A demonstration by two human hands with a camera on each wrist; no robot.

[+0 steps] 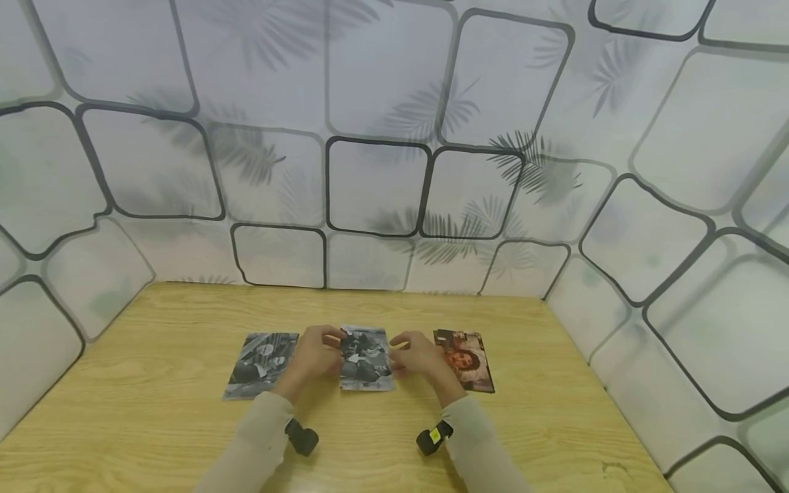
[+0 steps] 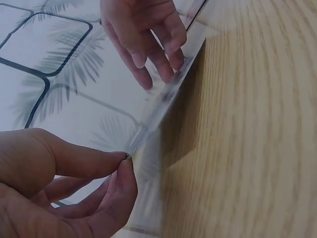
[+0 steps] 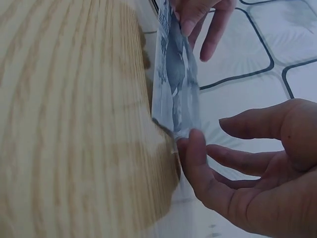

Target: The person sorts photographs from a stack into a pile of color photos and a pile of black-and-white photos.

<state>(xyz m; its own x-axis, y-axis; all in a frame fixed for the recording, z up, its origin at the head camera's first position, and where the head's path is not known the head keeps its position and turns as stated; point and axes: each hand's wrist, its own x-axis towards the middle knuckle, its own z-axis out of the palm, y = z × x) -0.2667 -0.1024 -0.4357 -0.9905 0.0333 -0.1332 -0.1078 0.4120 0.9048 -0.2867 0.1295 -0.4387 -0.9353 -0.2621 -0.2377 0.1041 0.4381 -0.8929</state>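
Note:
A black-and-white photo print (image 1: 366, 370) is lifted slightly off the wooden table, between my two hands. My left hand (image 1: 317, 352) pinches its left edge; the left wrist view shows thumb and forefinger meeting on the print (image 2: 161, 111). At the opposite edge is my right hand (image 1: 422, 355). In the right wrist view, a fingertip of this hand (image 3: 257, 173) touches the print (image 3: 173, 84) while the thumb stands apart from it. Whether the print is one sheet or several is unclear.
Another black-and-white print (image 1: 253, 370) lies left of my left forearm, partly covered by it. To the right, a colour print (image 1: 474, 359) with dark edges lies partly behind my right wrist. Patterned wall covering (image 1: 376, 185) rises at the back and sides of the wooden table (image 1: 364, 438).

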